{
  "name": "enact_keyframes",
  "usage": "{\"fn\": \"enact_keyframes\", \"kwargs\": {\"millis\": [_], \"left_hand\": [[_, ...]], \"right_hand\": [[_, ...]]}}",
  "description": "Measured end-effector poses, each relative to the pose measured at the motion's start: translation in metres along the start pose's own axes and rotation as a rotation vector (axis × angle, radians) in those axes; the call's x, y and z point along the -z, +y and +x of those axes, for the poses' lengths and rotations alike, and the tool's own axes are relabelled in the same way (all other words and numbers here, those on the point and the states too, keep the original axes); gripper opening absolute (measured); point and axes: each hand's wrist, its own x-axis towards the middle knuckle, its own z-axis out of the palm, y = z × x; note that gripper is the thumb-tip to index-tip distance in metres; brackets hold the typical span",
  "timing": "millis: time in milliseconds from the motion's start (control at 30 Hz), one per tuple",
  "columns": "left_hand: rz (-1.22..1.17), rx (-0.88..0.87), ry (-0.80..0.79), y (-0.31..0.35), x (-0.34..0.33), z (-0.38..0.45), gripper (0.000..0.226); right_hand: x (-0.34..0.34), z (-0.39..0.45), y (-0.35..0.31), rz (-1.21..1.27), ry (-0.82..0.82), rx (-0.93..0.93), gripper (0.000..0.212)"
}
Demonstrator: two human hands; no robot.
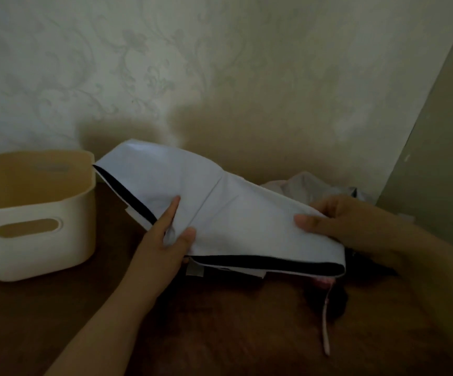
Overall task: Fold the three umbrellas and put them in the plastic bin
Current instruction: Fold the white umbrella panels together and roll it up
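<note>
Both hands clamp the pale-blue umbrella canopy (233, 213) above the brown table (57, 321), left hand (165, 240) pinching a pleat, right hand (355, 221) steadying its end, probably to flatten folds before the empty-looking cream plastic bin (78, 226) alongside.

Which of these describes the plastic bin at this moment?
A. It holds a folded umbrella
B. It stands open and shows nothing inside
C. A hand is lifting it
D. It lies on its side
B: the plastic bin stands upright on the table, its visible interior bare, while both hands grip the white umbrella beside it.
</note>
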Motion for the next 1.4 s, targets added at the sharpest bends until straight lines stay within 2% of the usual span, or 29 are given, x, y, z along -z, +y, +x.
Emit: {"fn": "enact_keyframes", "kwargs": {"millis": [67,167,233,267,400,533,600,633,733,767,833,867,900,933,1000,1033,1100,1167,1200,1267,1333,1367,1400], "left_hand": [[0.072,0.016,-0.036,-0.001,-0.003,-0.001,0.053],[0.1,0.062,-0.141,0.001,-0.009,-0.003,0.044],[0.122,0.079,-0.212,0.0,-0.011,-0.007,0.022],[0.163,0.091,-0.242,0.0,-0.01,-0.011,0.015],[0.055,0.192,-0.381,-0.021,0.001,-0.007,0.028],[0.016,0.136,-0.21,-0.008,-0.003,0.0,0.032],[0.023,0.158,-0.271,0.003,-0.005,-0.009,0.019],[0.027,0.205,-0.267,0.011,-0.011,-0.012,0.009],[-0.066,0.236,-0.229,0.008,-0.01,-0.014,0.01],[-0.13,0.261,-0.206,0.01,-0.011,-0.014,0.011],[-0.219,0.265,-0.169,0.013,-0.011,-0.012,0.023],[-0.242,0.232,-0.158,0.01,-0.011,-0.01,0.033],[-0.246,0.185,-0.149,0.008,-0.011,-0.009,0.042],[-0.223,0.14,-0.138,0.006,-0.011,-0.008,0.049],[-0.148,0.045,-0.133,0.003,-0.01,-0.007,0.058],[-0.105,-0.004,-0.143,0.003,-0.01,-0.007,0.062],[-0.028,-0.105,-0.167,0.004,-0.011,-0.008,0.07],[0.061,-0.17,-0.137,0.006,-0.012,-0.011,0.068],[0.12,-0.205,-0.098,0.008,-0.013,-0.012,0.064],[0.183,-0.28,-0.019,0.01,-0.014,-0.015,0.061],[0.199,-0.326,0.036,0.012,-0.013,-0.017,0.058],[0.235,-0.337,0.046,0.012,-0.012,-0.017,0.057],[0.287,-0.336,0.05,0.013,-0.01,-0.017,0.058]], "right_hand": [[-0.006,-0.006,-0.012,0.315,-0.015,0.141,0.033],[-0.017,0.005,-0.037,0.549,-0.079,0.313,0.028],[-0.027,0.025,-0.052,0.555,-0.105,0.375,0.015],[-0.033,0.037,-0.058,0.528,-0.103,0.388,0.015],[-0.052,0.077,-0.066,0.422,-0.109,0.405,0.019],[-0.063,0.095,-0.065,0.436,-0.093,0.426,0.02],[-0.067,0.096,-0.065,0.415,-0.09,0.417,0.016],[-0.068,0.096,-0.065,0.377,-0.088,0.405,0.016],[-0.065,0.091,-0.061,0.029,0.012,0.444,0.025],[-0.066,0.086,-0.057,-0.063,0.104,0.502,0.027],[-0.073,0.071,-0.044,-0.174,0.387,0.693,0.022],[-0.08,0.065,-0.031,-0.242,0.515,0.797,0.018],[-0.088,0.059,-0.018,-0.333,0.576,0.856,0.016],[-0.097,0.056,-0.004,-0.428,0.581,0.877,0.017],[-0.115,0.053,0.02,-0.542,0.49,0.834,0.027],[-0.123,0.051,0.027,-0.506,0.486,0.787,0.029],[-0.132,0.047,0.025,-0.238,0.601,0.667,0.023],[-0.133,0.045,0.011,0.057,0.764,0.487,0.04],[-0.131,0.046,0.006,0.17,0.788,0.384,0.046],[-0.13,0.05,-0.002,0.469,0.687,0.217,0.054],[-0.135,0.055,-0.008,0.781,0.511,0.128,0.074],[-0.138,0.057,-0.011,0.843,0.454,0.107,0.081],[-0.141,0.059,-0.015,0.868,0.415,0.114,0.078]]}}
